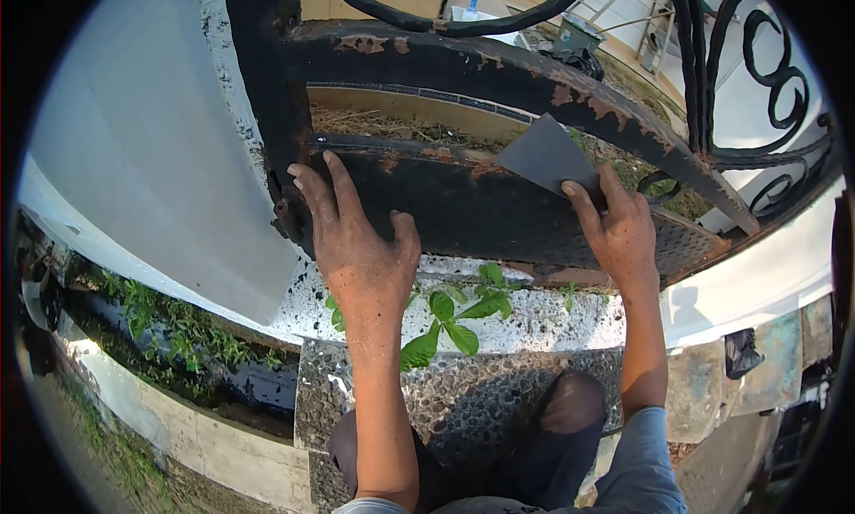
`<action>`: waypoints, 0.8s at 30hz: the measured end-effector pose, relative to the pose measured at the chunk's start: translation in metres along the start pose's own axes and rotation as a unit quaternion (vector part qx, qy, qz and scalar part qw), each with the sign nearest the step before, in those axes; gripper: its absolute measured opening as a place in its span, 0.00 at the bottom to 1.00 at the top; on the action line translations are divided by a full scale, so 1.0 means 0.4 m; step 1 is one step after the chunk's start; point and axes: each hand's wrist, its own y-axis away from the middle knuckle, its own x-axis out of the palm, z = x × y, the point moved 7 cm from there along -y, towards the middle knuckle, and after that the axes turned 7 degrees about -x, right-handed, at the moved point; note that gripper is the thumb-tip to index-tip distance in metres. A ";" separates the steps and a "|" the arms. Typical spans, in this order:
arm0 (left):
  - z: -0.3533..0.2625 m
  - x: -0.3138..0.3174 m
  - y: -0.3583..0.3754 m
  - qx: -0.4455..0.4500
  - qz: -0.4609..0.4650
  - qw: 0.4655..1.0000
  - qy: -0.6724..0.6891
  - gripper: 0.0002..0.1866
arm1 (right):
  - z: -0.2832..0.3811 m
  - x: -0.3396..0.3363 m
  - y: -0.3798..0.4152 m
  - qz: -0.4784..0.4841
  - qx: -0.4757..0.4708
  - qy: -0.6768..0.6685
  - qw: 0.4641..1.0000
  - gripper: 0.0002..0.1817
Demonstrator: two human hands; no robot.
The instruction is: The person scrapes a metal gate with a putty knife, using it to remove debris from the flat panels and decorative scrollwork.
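Observation:
A black metal gate with rust patches and peeling paint stands in front of me. My left hand lies against the left end of its lower panel, fingers spread, holding nothing. My right hand pinches a dark grey, flat sheet by its lower right corner, between thumb and fingers. The sheet is in front of the panel's upper edge; whether it touches the metal I cannot tell. Above it runs a curved bar with flaking paint.
A white wall rises on the left. Green plants grow at the gate's foot, beside a pebbled slab under my knees. A ditch lies lower left. Behind the gate are a bucket and a ladder.

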 end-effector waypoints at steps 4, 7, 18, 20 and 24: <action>0.000 -0.001 0.001 0.013 -0.002 1.000 -0.009 0.42 | 0.072 0.004 -0.003 -0.111 -0.143 0.057 0.982 0.19; 0.001 -0.005 0.001 0.006 0.005 1.000 0.003 0.42 | 0.038 -0.008 -0.002 -0.046 -0.051 0.035 0.997 0.18; 0.006 -0.006 0.000 -0.004 -0.038 0.999 -0.007 0.43 | 0.065 -0.003 -0.016 -0.140 -0.164 0.066 0.974 0.15; 0.002 -0.006 0.001 -0.003 -0.030 1.000 -0.008 0.42 | 0.061 0.006 -0.028 -0.122 -0.171 0.070 0.975 0.15; -0.004 -0.003 0.001 -0.002 -0.015 1.000 -0.009 0.43 | 0.032 0.031 -0.051 -0.060 -0.161 0.054 0.984 0.16</action>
